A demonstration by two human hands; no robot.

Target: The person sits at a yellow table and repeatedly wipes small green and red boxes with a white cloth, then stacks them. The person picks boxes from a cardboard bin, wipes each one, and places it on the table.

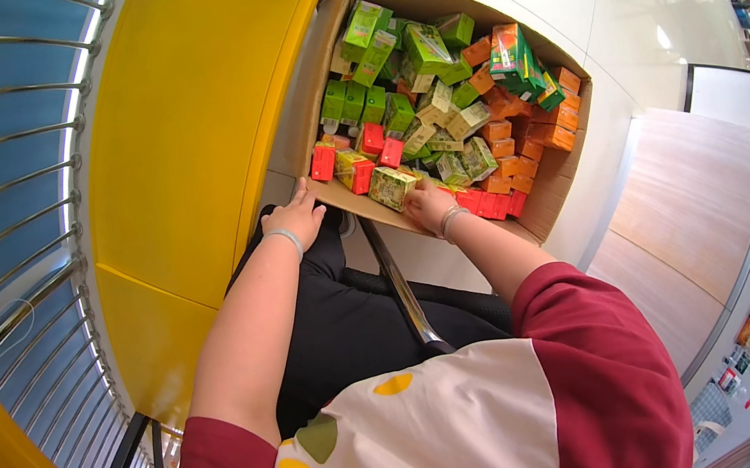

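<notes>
A large open cardboard box (540, 43) stands on the floor before me, filled with small drink cartons. Green cartons (425, 47) lie at its far left, orange cartons (555, 129) at the right and red cartons (489, 204) along the near edge. My left hand (296, 217) rests at the box's near left corner, fingers apart, holding no carton. Inside the near edge, my right hand (428, 206) touches a pale yellow-green patterned carton (390, 187) with its fingertips; whether it grips the carton is unclear. Larger dark green and orange packs (511, 59) lie on top at the right.
A yellow shelf panel (191, 116) runs along the left, beside a metal wire rack (4, 154). A metal bar (393, 275) stands between my legs and the box. At the right are a wood-grain board (690, 203) and plastic bottles (730, 379).
</notes>
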